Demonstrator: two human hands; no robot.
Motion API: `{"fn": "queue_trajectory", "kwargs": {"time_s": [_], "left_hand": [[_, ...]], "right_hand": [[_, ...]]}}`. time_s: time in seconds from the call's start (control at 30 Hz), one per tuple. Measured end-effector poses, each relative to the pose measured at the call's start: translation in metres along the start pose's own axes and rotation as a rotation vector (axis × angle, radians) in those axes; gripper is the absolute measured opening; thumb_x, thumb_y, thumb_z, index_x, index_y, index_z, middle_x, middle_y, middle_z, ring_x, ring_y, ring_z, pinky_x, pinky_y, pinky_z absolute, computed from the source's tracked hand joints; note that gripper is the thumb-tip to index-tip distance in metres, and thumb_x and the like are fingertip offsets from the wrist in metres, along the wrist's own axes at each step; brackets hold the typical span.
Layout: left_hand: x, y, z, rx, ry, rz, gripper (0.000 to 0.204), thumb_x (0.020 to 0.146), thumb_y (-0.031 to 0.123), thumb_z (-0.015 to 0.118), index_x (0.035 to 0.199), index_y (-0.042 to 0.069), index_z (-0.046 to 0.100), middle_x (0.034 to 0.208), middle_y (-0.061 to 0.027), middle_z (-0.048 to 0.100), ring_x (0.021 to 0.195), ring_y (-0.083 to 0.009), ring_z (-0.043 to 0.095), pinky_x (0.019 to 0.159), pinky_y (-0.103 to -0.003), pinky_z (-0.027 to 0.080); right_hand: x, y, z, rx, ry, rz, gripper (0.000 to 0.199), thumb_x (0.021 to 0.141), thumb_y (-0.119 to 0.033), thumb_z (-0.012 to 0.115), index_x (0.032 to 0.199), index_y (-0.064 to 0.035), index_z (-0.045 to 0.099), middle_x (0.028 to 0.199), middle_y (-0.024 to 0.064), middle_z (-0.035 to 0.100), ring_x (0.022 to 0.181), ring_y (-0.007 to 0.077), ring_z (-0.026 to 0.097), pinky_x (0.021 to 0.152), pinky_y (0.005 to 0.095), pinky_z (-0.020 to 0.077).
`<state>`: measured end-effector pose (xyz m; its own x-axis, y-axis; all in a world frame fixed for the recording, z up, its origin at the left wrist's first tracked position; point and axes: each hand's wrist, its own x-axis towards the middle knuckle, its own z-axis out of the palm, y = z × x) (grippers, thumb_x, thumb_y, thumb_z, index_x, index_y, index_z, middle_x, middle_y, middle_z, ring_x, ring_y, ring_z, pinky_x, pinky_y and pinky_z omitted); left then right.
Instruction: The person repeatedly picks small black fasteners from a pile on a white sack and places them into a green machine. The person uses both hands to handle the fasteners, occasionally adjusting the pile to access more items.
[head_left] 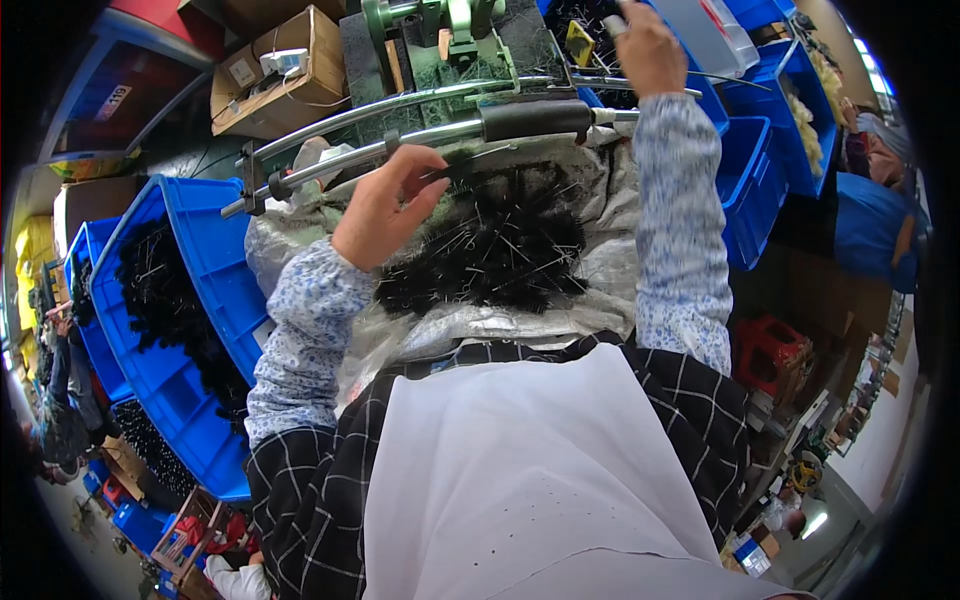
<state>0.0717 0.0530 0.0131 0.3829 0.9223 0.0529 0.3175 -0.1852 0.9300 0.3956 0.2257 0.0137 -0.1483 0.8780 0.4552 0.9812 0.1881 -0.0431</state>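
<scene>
My left hand pinches a thin black bristly brush piece over a heap of black brushes with wire stems. The heap lies on a grey plastic sheet in front of me. My right hand is stretched far forward, closed on a small pale object near the green machine. Two curved metal bars run across between my hands, one with a black grip. My sleeves are pale blue with a flower print.
A blue crate full of black brushes stands at my left, with more blue crates behind it. Cardboard boxes sit at the back left. Blue bins stand at the right. Another person works at the far right.
</scene>
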Motion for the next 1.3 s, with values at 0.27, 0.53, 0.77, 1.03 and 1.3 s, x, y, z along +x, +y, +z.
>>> {"fn": "queue_trajectory", "kwargs": {"time_s": [0.27,0.53,0.77,1.03,1.3], "left_hand": [[0.007,-0.008,0.03,-0.125,0.176,0.006,0.016,0.086,0.004,0.057,0.101,0.001,0.053,0.081,-0.0087,0.062,0.073,-0.0132,0.062,0.065,-0.026,0.048],[-0.02,-0.015,0.026,-0.354,0.252,-0.042,0.027,0.088,0.005,0.056,0.113,0.003,0.045,0.098,-0.0094,0.057,0.084,-0.0118,0.058,0.075,-0.026,0.048],[-0.04,-0.062,0.039,0.448,-0.375,-0.206,0.041,0.083,0.017,0.061,0.117,0.0,0.043,0.11,-0.0221,0.054,0.102,-0.0365,0.054,0.087,-0.041,0.043],[-0.035,-0.054,0.035,0.344,-0.451,-0.243,0.037,0.084,0.013,0.058,0.115,0.0,0.044,0.108,-0.0243,0.056,0.101,-0.0385,0.054,0.086,-0.042,0.043],[-0.036,-0.016,0.0,0.217,-0.288,-0.299,0.032,0.084,0.018,0.059,0.111,0.003,0.049,0.097,-0.0155,0.057,0.079,-0.0273,0.057,0.073,-0.035,0.046]], "right_hand": [[-0.097,-0.133,-0.057,0.821,-0.636,-0.268,0.031,0.081,-0.022,0.061,0.108,-0.0089,0.058,0.1,0.0118,0.061,0.091,0.0318,0.058,0.078,0.0406,0.0468],[-0.076,-0.139,-0.061,0.57,-0.574,-0.369,0.024,0.081,-0.013,0.058,0.105,-0.0098,0.062,0.091,0.0098,0.065,0.079,0.0255,0.064,0.067,0.0388,0.0517],[-0.017,-0.085,0.036,0.019,-0.115,-0.171,0.021,0.085,-0.012,0.052,0.1,-0.0183,0.066,0.086,0.0054,0.063,0.083,0.0202,0.06,0.076,0.0359,0.0478],[-0.013,-0.082,0.05,0.007,-0.077,-0.162,0.022,0.083,-0.013,0.053,0.098,-0.0206,0.068,0.084,0.0036,0.062,0.083,0.0207,0.059,0.08,0.0376,0.0458],[-0.014,-0.077,0.053,0.119,-0.114,-0.152,0.026,0.082,-0.009,0.055,0.104,-0.0184,0.066,0.083,0.0026,0.061,0.08,0.021,0.057,0.083,0.0383,0.0429]]}}
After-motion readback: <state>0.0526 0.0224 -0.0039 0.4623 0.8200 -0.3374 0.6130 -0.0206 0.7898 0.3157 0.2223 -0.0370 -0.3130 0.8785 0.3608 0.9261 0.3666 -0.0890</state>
